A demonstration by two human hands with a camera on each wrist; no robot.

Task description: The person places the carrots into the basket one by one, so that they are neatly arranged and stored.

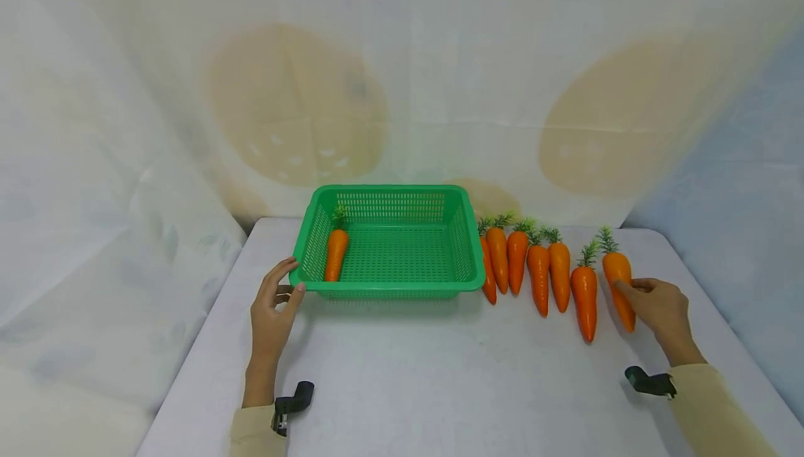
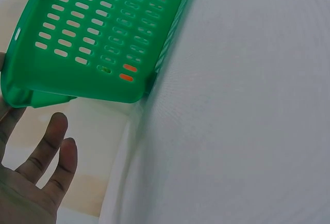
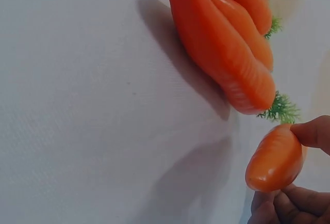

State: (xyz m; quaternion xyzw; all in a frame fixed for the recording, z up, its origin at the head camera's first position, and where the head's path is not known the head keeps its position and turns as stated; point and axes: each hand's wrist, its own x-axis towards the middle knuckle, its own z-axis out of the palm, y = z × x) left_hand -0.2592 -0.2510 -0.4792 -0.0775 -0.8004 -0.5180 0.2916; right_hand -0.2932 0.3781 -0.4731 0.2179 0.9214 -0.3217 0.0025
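Observation:
A green slotted basket (image 1: 389, 291) stands mid-table with one carrot (image 1: 336, 253) lying along its left wall. My left hand (image 1: 290, 277) touches the basket's front left corner, thumb against the rim and fingers fairly straight. The left wrist view shows that basket corner (image 2: 93, 38) above my loose fingers (image 2: 54, 146). To the right of the basket several carrots (image 1: 539, 268) lie in a row. My right hand (image 1: 630, 291) pinches the rightmost carrot (image 1: 615, 267). In the right wrist view this carrot (image 3: 276, 159) sits between thumb and fingers, beside its neighbours (image 3: 221, 48).
The table (image 1: 440, 373) is covered in white cloth, with its left and right edges close to my arms. A pale patterned curtain (image 1: 402, 94) hangs close behind the basket and the carrots. A black wrist mount (image 1: 292, 401) sits on each forearm.

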